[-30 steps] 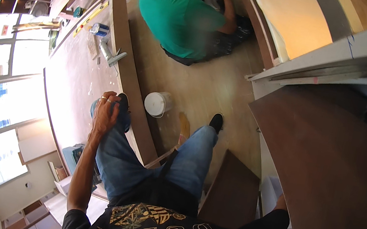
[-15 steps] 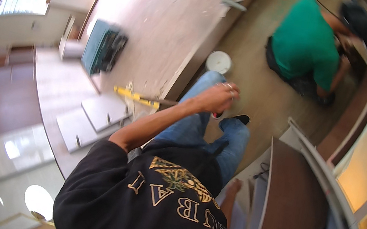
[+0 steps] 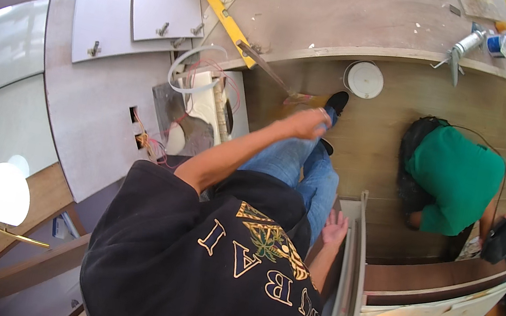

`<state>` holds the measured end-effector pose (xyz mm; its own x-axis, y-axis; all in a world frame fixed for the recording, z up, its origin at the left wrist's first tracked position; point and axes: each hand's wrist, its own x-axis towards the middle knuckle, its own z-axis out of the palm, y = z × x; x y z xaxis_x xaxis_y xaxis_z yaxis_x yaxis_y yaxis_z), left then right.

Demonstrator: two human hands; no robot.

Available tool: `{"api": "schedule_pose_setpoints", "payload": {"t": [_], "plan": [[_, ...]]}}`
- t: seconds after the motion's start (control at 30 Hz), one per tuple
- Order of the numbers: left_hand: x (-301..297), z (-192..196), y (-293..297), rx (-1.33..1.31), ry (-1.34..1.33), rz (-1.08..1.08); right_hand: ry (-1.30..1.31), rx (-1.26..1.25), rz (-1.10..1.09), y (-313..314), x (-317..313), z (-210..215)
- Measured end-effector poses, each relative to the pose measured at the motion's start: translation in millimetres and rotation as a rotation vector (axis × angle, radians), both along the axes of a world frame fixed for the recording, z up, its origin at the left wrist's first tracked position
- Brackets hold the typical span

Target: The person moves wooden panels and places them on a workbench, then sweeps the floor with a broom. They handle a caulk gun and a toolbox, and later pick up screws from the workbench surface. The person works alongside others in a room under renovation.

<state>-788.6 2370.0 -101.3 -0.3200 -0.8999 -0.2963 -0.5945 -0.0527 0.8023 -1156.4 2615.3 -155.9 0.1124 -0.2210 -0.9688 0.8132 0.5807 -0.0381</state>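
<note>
My left hand [image 3: 308, 124] is stretched out forward over my jeans and is closed around the end of a long thin tool [image 3: 268, 69]. The tool is blurred and points up and left toward the wooden ledge [image 3: 380, 52]. My right hand [image 3: 335, 227] hangs low at my side with the fingers spread, holding nothing. It is right next to the edge of a white cabinet panel [image 3: 353, 263]. My black printed shirt fills the lower middle.
A person in a green shirt [image 3: 459, 181] crouches on the wooden floor at right. A white round bucket [image 3: 363, 79], a yellow spirit level [image 3: 224, 14], a caulking gun [image 3: 458, 49], grey door panels [image 3: 167, 11], loose wires [image 3: 197, 70] and a wall cutout [image 3: 142, 135] lie ahead.
The view has swung round, so the person in green is now at right. My left hand stays raised in front of me, with the long tool now clearly in it.
</note>
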Motion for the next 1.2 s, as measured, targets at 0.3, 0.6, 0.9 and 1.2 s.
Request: {"api": "schedule_pose_setpoints", "payload": {"t": [0.3, 0.6, 0.9, 1.2], "plan": [[160.9, -85.1, 23.1, 0.533, 0.07, 1.004, 0.579, -0.322, 0.557, -210.0, -14.7, 81.9], [355.3, -235.5, 113.0, 0.412, -0.812, 0.533, 0.471, -0.04, 0.936, -148.0, 29.7, 34.7], [358.4, -260.8, 13.1, 0.132, 0.611, 1.458, 0.574, 0.023, 1.056, -199.4, 0.6, 25.7], [374.0, -252.8, -4.9, 0.232, 0.103, 1.343, 0.503, -0.116, 1.124, -259.9, 56.5, 10.7]]}}
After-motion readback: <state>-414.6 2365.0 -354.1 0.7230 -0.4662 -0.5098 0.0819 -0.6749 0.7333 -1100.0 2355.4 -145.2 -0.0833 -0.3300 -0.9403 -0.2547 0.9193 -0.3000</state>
